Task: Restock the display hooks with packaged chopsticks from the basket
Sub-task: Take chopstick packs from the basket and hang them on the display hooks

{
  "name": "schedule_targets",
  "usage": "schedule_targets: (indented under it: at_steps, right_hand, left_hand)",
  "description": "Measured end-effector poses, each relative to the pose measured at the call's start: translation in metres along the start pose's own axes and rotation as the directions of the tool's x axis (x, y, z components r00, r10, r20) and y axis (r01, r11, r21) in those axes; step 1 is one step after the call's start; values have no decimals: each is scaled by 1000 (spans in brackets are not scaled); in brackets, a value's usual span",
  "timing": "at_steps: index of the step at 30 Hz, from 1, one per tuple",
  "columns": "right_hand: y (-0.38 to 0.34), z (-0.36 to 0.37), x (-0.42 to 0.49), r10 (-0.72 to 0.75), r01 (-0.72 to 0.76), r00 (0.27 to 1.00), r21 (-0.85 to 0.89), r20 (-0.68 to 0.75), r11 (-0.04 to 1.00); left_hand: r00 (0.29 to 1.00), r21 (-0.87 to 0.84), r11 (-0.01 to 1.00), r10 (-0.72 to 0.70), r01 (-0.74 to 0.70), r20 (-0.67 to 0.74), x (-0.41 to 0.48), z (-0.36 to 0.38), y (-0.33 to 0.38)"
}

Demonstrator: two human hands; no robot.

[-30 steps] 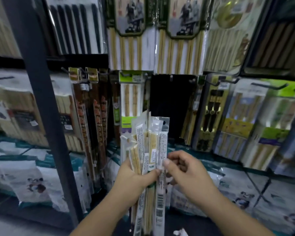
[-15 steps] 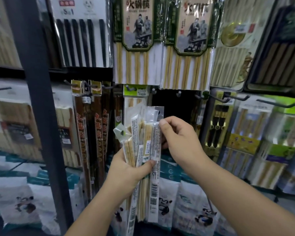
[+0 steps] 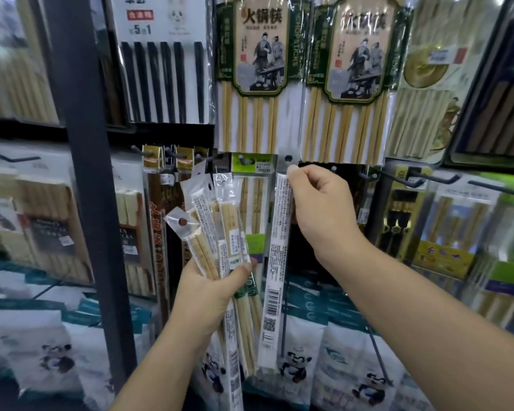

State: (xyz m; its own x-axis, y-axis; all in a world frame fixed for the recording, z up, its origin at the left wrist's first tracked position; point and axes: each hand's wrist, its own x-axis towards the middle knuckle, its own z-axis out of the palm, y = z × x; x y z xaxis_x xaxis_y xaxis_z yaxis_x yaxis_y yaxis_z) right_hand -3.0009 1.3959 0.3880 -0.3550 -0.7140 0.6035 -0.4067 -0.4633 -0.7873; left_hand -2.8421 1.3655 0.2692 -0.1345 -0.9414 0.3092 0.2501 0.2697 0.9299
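Observation:
My left hand (image 3: 211, 289) grips a fanned bundle of several clear chopstick packets (image 3: 217, 229) low in the middle of the head view. My right hand (image 3: 318, 209) pinches the top of a single packet (image 3: 275, 262), which hangs straight down with its label and barcode facing me. The clear hang tab of that packet sits at a dark display hook (image 3: 288, 158) just above my fingertips; whether the hook passes through the hole is unclear. The basket is out of view.
A dark upright post (image 3: 80, 173) stands at the left. Green-carded chopstick packs (image 3: 251, 203) hang on the neighbouring hook. Empty hooks (image 3: 410, 180) jut out at the right. Large bamboo chopstick packs (image 3: 255, 72) hang above, and panda-printed bags (image 3: 297, 360) fill the shelf below.
My right hand has pulled one packet out of the bundle and lifted it up and to the right, to the hook. My left hand has risen slightly, still holding the other packets.

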Motion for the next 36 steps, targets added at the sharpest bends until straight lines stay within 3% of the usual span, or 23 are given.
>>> schedule_targets:
  at_steps: [7, 19, 24, 27, 29, 32, 36]
  right_hand:
    - [2, 0, 1, -38, 37, 999, -8, -21, 999]
    - [36, 4, 9, 35, -49, 996, -160, -88, 986]
    - [45, 4, 7, 164, -171, 977, -49, -134, 984]
    - [45, 0, -5, 143, -155, 974, -59, -178, 986]
    - [43, 0, -17, 118, -124, 986, -43, -115, 991]
    - [36, 5, -33, 71, -72, 992, 5, 103, 997]
    - [27, 7, -39, 58, -58, 985, -1, 161, 998]
  left_hand:
    - [1000, -30, 999, 21, -21, 5, 1, 2, 0]
    - [998, 27, 999, 29, -30, 48, 1, 6, -1]
    - [997, 62, 998, 3, -8, 76, 1, 4, -2]
    - [995, 38, 999, 12, -16, 94, 1, 4, -2]
    - [994, 25, 1000, 17, -19, 105, 0, 5, 0]
    - [988, 6, 999, 31, -32, 151, -2, 7, 0]
    - [980, -33, 999, 42, -36, 195, -5, 9, 1]
